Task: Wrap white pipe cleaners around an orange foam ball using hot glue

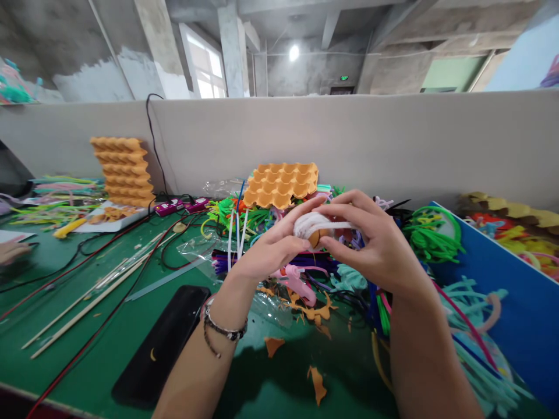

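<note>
Both of my hands are raised over the middle of the table, closed around a piece wound with white pipe cleaner [311,222]. An orange-brown egg-carton cup [322,234] shows at its lower side. My left hand [279,237] grips the piece from the left, its thumb below and fingers above. From the other side, my right hand [371,235] pinches it near a loose white end that sticks out to the right. Beneath the hands lies a pink hot glue gun [299,285], with torn orange carton scraps [318,311] around it.
An orange egg tray [283,181] rests on colourful pipe cleaners behind my hands; another egg tray [124,170] stands at left. A black phone [162,346], wooden sticks [98,299] and red-black cables lie left. A blue board [502,279] borders the right. Another person's hand [14,254] shows far left.
</note>
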Action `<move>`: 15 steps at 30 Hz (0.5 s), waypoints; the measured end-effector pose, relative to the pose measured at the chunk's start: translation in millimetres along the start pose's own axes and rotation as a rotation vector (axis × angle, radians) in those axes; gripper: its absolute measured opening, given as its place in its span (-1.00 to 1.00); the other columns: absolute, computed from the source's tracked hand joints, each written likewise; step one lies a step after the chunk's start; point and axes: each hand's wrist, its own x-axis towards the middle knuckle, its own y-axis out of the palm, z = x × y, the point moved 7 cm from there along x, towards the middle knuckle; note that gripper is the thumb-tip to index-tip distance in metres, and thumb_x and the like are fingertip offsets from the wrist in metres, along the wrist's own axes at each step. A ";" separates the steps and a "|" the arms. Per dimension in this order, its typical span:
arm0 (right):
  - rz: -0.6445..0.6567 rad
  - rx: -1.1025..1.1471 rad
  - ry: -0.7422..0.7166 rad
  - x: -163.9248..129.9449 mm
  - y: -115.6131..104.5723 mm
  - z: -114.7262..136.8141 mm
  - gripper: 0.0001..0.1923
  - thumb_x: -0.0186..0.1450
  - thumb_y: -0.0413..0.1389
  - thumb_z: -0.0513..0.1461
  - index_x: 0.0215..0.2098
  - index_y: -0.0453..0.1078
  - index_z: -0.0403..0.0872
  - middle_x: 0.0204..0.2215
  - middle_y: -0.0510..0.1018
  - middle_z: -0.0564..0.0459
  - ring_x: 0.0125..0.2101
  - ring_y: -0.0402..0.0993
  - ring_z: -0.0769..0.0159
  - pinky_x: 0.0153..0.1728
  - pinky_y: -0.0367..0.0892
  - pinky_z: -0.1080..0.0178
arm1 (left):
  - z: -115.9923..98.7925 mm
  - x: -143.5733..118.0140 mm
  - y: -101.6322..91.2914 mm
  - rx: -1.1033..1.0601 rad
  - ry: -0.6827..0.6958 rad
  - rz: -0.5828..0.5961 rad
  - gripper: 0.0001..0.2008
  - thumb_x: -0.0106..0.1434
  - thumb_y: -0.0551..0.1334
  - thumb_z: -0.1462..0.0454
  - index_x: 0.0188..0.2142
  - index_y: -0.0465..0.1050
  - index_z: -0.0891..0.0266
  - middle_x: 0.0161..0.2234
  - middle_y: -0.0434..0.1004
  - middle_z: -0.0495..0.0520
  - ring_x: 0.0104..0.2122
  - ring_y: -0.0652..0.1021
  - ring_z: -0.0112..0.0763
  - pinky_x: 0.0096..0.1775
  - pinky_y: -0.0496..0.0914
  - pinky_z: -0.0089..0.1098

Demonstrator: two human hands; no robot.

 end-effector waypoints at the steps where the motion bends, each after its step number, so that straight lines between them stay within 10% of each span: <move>1: -0.001 -0.001 -0.001 -0.1 -0.5 0.4 -0.80 0.16 0.11 -0.27 -0.22 0.38 -0.06 -0.29 0.38 0.01 -0.32 0.36 0.34 -0.40 0.32 0.29 | 1.4 0.2 0.8 0.010 0.000 -0.001 -0.44 -0.01 0.20 0.34 0.04 0.24 0.19 -0.05 0.38 0.07 -0.06 0.39 -0.33 -0.12 0.31 -0.44; 9: 0.051 -0.060 -0.054 0.5 2.2 0.8 -0.77 0.18 0.10 -0.28 -0.17 0.38 -0.08 -0.30 0.38 -0.01 -0.36 0.36 0.37 -0.41 0.32 0.31 | -1.9 -1.1 -5.0 0.497 0.036 -0.087 -0.64 0.21 0.05 0.24 0.02 0.25 0.19 -0.02 0.36 0.07 0.03 0.33 -0.32 0.03 0.21 -0.37; 15: 0.083 -0.131 -0.114 1.3 6.4 3.5 -0.75 0.19 0.08 -0.30 -0.14 0.39 -0.17 -0.30 0.41 -0.06 -0.31 0.37 0.34 -0.35 0.32 0.30 | -4.9 -3.4 -4.2 0.751 -0.046 -0.067 -0.66 0.20 0.01 0.28 -0.02 0.22 0.28 -0.29 0.40 0.05 -0.38 0.44 -0.44 -0.31 0.33 -0.41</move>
